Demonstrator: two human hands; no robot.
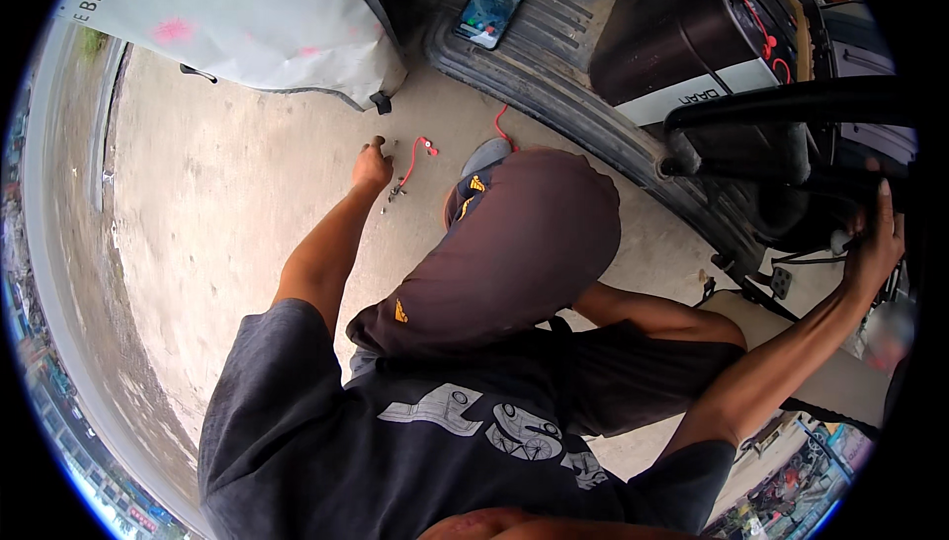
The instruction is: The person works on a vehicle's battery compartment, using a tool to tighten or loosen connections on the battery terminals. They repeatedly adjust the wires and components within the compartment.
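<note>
My left hand (373, 166) reaches down to the concrete floor, its fingers bunched together; whatever may be between them is hidden. Just right of it lies a short red wire (410, 161) with a small end piece, and several small metal parts (396, 189) are scattered at its lower end. At the far right, my right hand (876, 244) rests against the black frame (791, 100) of a vehicle, with the index finger stretched out along it. A pale rounded knob (840, 242) sits close to its thumb.
A phone (497, 4) lies on the ribbed black footboard (554, 56). Beside it stands a dark box (672, 26) with red wires (768, 41) on top. A white panel (247, 16) hangs at upper left. Another red wire (502, 123) runs down near my shoe (485, 157). A pedal (781, 283) is at right.
</note>
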